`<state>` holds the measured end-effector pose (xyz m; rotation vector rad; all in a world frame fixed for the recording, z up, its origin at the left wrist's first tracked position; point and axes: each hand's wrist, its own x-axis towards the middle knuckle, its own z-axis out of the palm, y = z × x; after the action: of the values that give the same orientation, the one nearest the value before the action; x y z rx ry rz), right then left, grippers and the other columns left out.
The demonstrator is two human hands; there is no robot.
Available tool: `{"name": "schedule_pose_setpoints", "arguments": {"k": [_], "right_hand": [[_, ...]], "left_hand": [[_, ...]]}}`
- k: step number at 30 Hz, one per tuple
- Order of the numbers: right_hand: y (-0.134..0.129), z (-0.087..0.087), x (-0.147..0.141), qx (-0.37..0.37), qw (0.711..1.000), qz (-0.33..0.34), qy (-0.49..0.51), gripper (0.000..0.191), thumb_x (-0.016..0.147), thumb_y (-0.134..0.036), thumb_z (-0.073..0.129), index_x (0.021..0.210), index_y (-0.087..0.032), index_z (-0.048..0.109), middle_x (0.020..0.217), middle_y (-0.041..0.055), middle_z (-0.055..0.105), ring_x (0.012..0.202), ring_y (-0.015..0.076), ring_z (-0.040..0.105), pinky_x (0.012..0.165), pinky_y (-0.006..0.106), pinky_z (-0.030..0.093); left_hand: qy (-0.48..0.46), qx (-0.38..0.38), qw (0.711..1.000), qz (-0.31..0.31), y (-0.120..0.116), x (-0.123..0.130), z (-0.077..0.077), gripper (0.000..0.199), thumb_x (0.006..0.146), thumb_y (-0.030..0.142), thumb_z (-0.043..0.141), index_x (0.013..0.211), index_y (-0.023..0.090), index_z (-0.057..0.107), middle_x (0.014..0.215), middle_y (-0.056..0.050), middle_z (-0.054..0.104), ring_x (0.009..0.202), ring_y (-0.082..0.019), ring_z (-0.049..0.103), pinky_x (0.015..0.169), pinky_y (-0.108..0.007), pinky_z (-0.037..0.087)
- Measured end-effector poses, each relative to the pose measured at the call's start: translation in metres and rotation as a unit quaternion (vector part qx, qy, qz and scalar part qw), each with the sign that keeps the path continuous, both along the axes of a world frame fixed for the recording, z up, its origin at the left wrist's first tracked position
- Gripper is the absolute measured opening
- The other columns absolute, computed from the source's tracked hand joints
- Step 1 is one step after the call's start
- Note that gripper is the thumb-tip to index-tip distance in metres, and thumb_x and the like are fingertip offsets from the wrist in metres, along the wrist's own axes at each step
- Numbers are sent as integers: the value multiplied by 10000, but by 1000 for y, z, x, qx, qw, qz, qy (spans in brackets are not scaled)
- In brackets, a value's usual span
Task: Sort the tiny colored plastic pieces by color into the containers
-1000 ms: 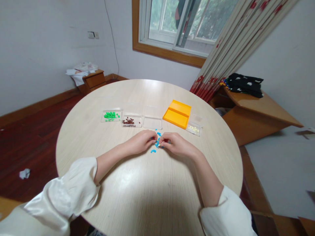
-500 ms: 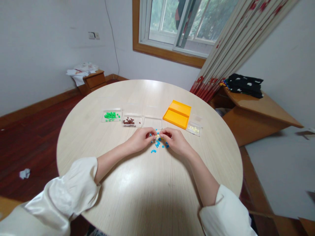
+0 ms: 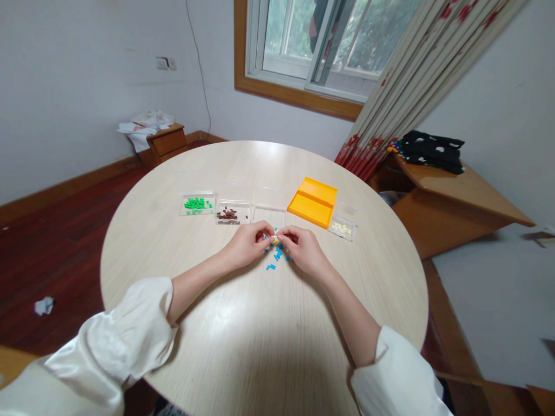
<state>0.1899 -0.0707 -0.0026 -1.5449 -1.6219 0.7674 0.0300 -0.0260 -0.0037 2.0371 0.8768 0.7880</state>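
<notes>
Over the middle of the round table, my left hand and my right hand meet fingertip to fingertip. Both are closed in a pinch on a tiny yellow-and-white block piece, mostly covered by the fingers. Below and around the fingertips, small blue blocks lie scattered on the tabletop. Just beyond my hands stands a clear tray with nothing visible in it. To its left, a second clear tray contains small brown blocks.
Green blocks fill part of a clear tray at the far left. An open orange case lies beyond my right hand, beside a clear tray of pale yellow pieces. The round table ends near a wooden cabinet at right.
My right hand has shifted slightly left, and its fingertips are closer to those of my left hand. Fewer blue blocks show beside the right fingers. The trays have not moved.
</notes>
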Motion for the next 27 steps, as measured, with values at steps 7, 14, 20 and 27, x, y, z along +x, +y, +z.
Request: {"name": "schedule_pose_setpoints", "arguments": {"k": [7, 14, 20, 27], "right_hand": [[0, -3, -4, 15, 1000, -3, 24, 207, 781, -301, 521, 776, -140, 652, 749, 58, 665, 678, 144, 564, 659, 270, 427], [1, -5, -4, 25, 998, -6, 52, 209, 765, -307, 538, 762, -143, 667, 736, 56, 675, 665, 144, 574, 650, 277, 430], [3, -5, -5, 11, 985, -43, 167, 210, 716, -349, 616, 769, -159, 687, 711, 38, 685, 645, 139, 608, 620, 272, 472], [4, -2, -6, -80, 923, -71, 370, 164, 639, -222, 716, 783, -148, 688, 669, 35, 705, 622, 127, 653, 638, 264, 541]], "left_hand": [[-62, -42, 997, -1, 2, 2, -6, 126, 762, 260, 584, 758, 134, 593, 681, -1, 590, 604, -98, 478, 563, -216, 359], [-102, -42, 994, -14, 2, 2, -6, 126, 763, 258, 573, 739, 139, 605, 686, -11, 604, 640, -112, 511, 595, -232, 391], [-131, -63, 989, 10, 1, 2, -2, 123, 746, 259, 596, 721, 138, 593, 654, 0, 587, 598, -98, 504, 564, -218, 386], [-141, -44, 989, 25, 1, 2, 1, 98, 748, 228, 576, 732, 138, 611, 655, 0, 594, 596, -100, 509, 566, -220, 385]]}}
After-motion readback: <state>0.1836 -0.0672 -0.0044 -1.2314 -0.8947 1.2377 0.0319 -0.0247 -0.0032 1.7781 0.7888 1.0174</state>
